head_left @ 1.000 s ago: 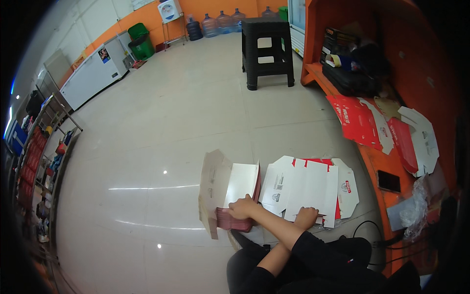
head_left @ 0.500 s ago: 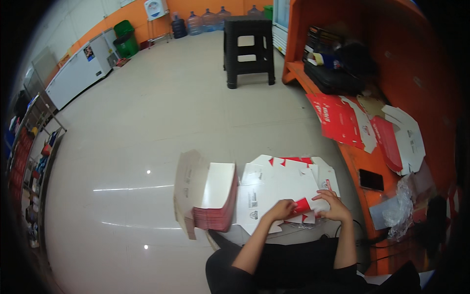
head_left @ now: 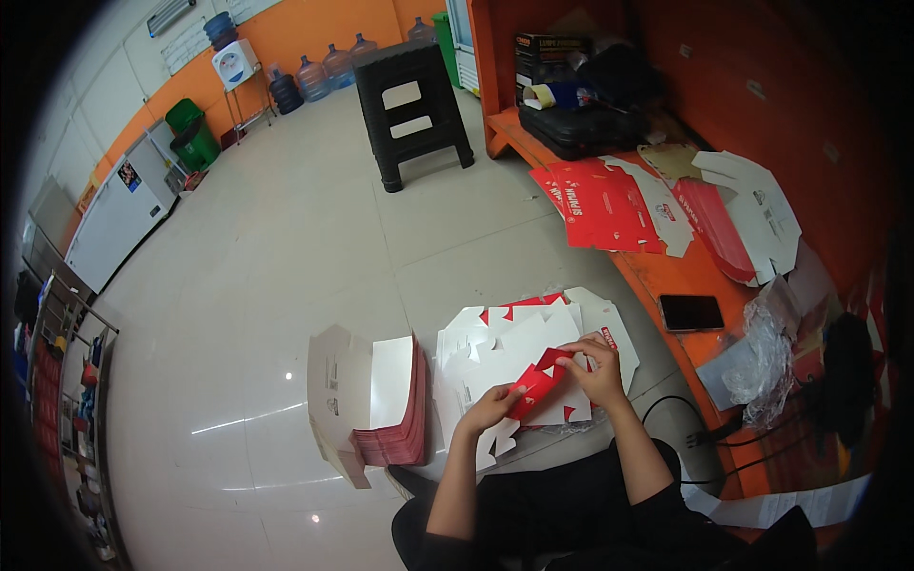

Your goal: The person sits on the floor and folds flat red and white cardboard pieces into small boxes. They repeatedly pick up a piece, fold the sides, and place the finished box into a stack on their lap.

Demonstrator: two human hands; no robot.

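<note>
Both my hands are on a white cardboard box blank with a red printed side. My left hand (head_left: 488,409) is closed on the left end of its red flap (head_left: 535,388). At the other end, the fingers of my right hand (head_left: 598,369) pinch a small red tab that stands bent up. The rest of the blank lies over a pile of flat white-and-red box blanks (head_left: 462,366) on the floor. Left of the pile stands a stack of nested folded cartons (head_left: 392,440) with red edges, a white panel facing up.
An orange shelf (head_left: 628,285) on the right holds red box blanks (head_left: 609,207), a phone (head_left: 691,312), crumpled clear plastic (head_left: 766,381) and a black bag (head_left: 581,131). A black stool (head_left: 409,109) stands ahead. A metal rack (head_left: 67,381) is far left.
The view has turned and tilted. More of the red flap shows between my hands, and its right end is now bent up. My right hand has shifted from the white part to the red tab.
</note>
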